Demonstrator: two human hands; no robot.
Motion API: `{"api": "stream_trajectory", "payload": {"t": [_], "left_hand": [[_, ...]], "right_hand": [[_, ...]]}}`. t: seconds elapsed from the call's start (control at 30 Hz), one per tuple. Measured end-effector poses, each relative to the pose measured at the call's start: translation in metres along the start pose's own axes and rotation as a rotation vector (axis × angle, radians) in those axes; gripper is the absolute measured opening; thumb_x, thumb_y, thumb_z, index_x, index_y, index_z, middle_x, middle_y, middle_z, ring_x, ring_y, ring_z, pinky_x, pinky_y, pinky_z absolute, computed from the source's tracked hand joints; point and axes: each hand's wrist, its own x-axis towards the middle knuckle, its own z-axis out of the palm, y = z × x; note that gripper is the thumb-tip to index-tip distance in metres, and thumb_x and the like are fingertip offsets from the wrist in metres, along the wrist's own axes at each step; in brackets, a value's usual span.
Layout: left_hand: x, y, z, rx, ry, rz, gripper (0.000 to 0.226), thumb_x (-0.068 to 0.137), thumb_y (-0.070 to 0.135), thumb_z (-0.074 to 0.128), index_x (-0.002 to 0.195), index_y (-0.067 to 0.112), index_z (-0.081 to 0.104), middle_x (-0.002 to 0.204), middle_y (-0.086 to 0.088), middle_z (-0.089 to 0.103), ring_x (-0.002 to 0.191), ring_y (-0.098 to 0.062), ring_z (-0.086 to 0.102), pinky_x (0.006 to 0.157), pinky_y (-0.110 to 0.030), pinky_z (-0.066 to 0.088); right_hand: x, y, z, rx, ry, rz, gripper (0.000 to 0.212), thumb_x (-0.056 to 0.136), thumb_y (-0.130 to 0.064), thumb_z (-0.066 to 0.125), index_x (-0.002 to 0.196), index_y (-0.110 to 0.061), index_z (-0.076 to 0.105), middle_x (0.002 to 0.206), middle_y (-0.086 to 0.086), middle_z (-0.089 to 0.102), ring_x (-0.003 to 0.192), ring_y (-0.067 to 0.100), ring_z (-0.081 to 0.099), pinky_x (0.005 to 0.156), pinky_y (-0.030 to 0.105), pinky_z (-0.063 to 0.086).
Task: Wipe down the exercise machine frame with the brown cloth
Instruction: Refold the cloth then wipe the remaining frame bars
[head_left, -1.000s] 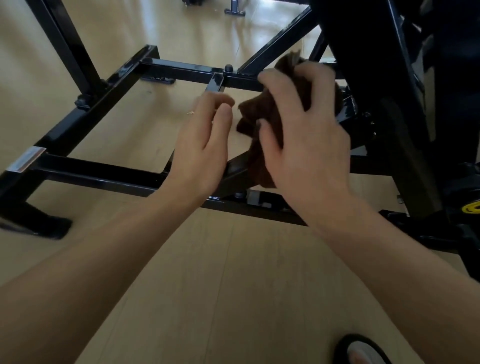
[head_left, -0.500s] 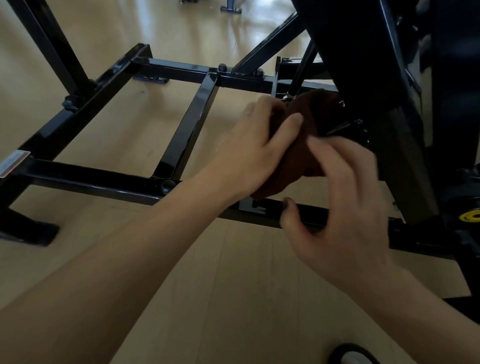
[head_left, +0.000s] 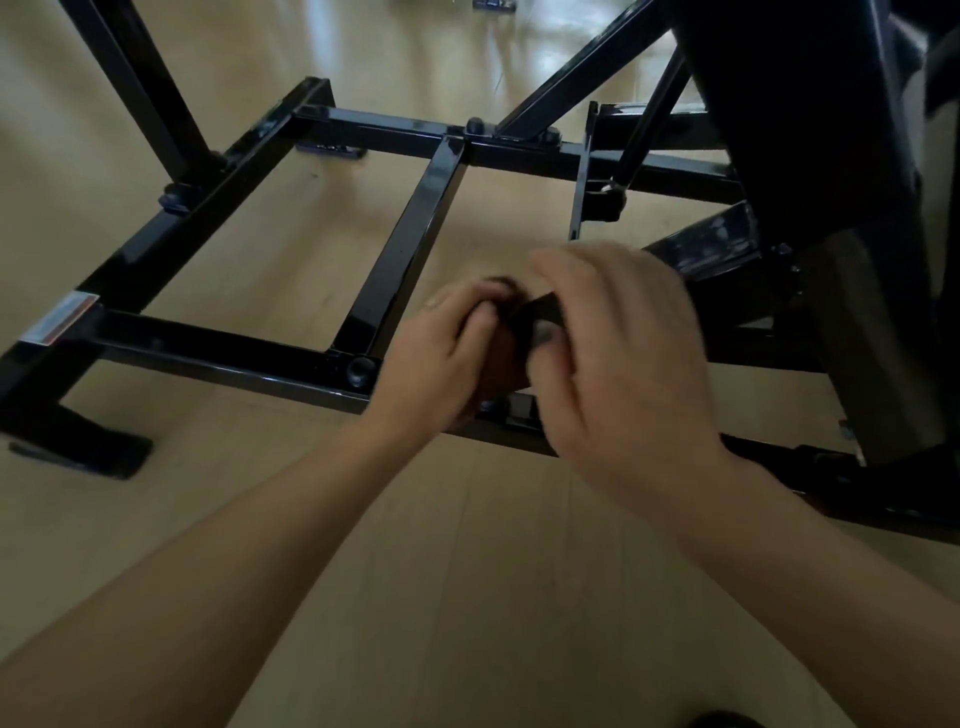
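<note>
1. Nearest, at 6 o'clock: pale wood floor (head_left: 483, 597) w/ both forearms reaching fwd over it.
2. Left hand (head_left: 441, 358), just left of centre: fingers curled round the brown cloth (head_left: 506, 358), gripping it. Thumb side up.
3. Brown cloth sits bunched between the two hands, mostly hidden; only a small dark-brown patch shows. It hangs right above the near crossbar (head_left: 218, 353) of the frame.
4. Right hand (head_left: 618, 364), at 3 o'clock from the cloth: blurred, fingers (head_left: 550, 332) bent in toward the cloth and appear to pinch its edge, though blur makes the contact hard to read.
5. Handling, my read: cloth is soft, light, floppy; no breakage risk, but it slips loose if held by a corner. Best wadded into the palm w/ a flat face left out to press on the tube.
6. Frame tubes look glossy black, stiff, slick; cloth should glide. Wrap it round a bar for all sides.
7. Farther, 12 o'clock: centre rail (head_left: 410, 249) runs to the far crossbar (head_left: 384, 127).
8. At 2 o'clock: dark machine body (head_left: 810, 130).
</note>
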Motion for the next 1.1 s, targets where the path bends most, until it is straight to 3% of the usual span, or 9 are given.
{"api": "stream_trajectory", "payload": {"t": [0.1,0.17,0.3,0.4,0.57,0.63,0.8,1.0,1.1], "left_hand": [[-0.019,-0.051,-0.016,0.135,-0.030,-0.207,0.024,0.108,0.040,0.038,0.124,0.040,0.056,0.119,0.008,0.059,0.099,-0.012,0.062,0.074,-0.028,0.055],[-0.022,-0.063,-0.018,0.166,-0.039,-0.233,0.025,0.108,0.042,0.036,0.126,0.041,0.053,0.112,0.010,0.056,0.092,-0.016,0.065,0.063,-0.031,0.056],[-0.018,-0.054,-0.017,0.158,-0.023,-0.179,0.024,0.107,0.041,0.039,0.123,0.039,0.056,0.112,0.009,0.058,0.092,-0.012,0.063,0.060,-0.015,0.047],[-0.016,-0.028,-0.006,0.078,-0.003,-0.074,0.024,0.107,0.039,0.043,0.126,0.034,0.057,0.122,0.010,0.058,0.104,-0.007,0.060,0.077,-0.021,0.055],[-0.011,-0.001,0.004,-0.075,-0.007,0.083,0.019,0.108,0.039,0.044,0.122,0.036,0.056,0.115,0.011,0.060,0.096,-0.004,0.066,0.072,-0.020,0.060],[-0.013,-0.016,-0.003,-0.003,-0.008,0.044,0.023,0.109,0.037,0.043,0.126,0.032,0.057,0.118,0.013,0.057,0.098,-0.005,0.063,0.072,-0.024,0.060],[-0.023,-0.059,-0.016,0.099,-0.020,-0.224,0.025,0.110,0.039,0.038,0.129,0.033,0.055,0.118,0.006,0.055,0.096,-0.022,0.066,0.048,-0.024,0.051],[-0.023,-0.042,-0.016,0.148,-0.016,-0.143,0.025,0.109,0.038,0.041,0.127,0.032,0.057,0.124,0.007,0.055,0.098,-0.012,0.061,0.062,-0.022,0.057],[-0.025,-0.021,-0.009,0.133,0.014,0.010,0.024,0.108,0.039,0.045,0.126,0.030,0.057,0.117,0.012,0.057,0.096,-0.005,0.060,0.076,-0.026,0.058]], "right_hand": [[0.022,-0.011,0.007,-0.327,-0.332,0.052,0.045,0.107,-0.036,0.023,0.128,-0.018,0.058,0.119,0.006,0.066,0.112,0.027,0.060,0.109,0.044,0.034],[0.031,-0.016,0.011,-0.379,-0.409,0.041,0.047,0.105,-0.038,0.019,0.116,-0.022,0.061,0.107,0.003,0.066,0.101,0.025,0.061,0.103,0.045,0.040],[0.055,-0.007,0.014,-0.354,-0.390,0.047,0.043,0.107,-0.038,0.022,0.104,-0.019,0.061,0.090,0.003,0.057,0.082,0.023,0.054,0.093,0.045,0.043],[0.074,0.005,0.015,-0.384,-0.448,0.106,0.038,0.110,-0.036,0.026,0.101,-0.015,0.056,0.087,0.007,0.050,0.076,0.024,0.047,0.079,0.045,0.040],[0.074,0.001,0.025,-0.447,-0.557,0.153,0.039,0.112,-0.036,0.022,0.087,-0.015,0.044,0.073,0.008,0.044,0.059,0.022,0.038,0.071,0.045,0.037],[0.071,0.002,0.027,-0.486,-0.549,0.129,0.048,0.112,-0.036,0.016,0.090,-0.011,0.050,0.072,0.010,0.047,0.059,0.023,0.042,0.070,0.044,0.037],[0.069,-0.001,0.028,-0.525,-0.621,0.135,0.052,0.113,-0.034,0.012,0.091,-0.006,0.049,0.069,0.012,0.038,0.057,0.023,0.031,0.075,0.043,0.029],[0.069,-0.010,0.029,-0.512,-0.663,0.112,0.050,0.113,-0.040,0.013,0.082,-0.012,0.041,0.072,0.011,0.046,0.060,0.023,0.043,0.078,0.043,0.042],[0.073,-0.011,0.039,-0.457,-0.726,0.120,0.030,0.112,-0.038,0.030,0.094,-0.017,0.042,0.075,0.007,0.047,0.060,0.019,0.044,0.063,0.036,0.040]]}}
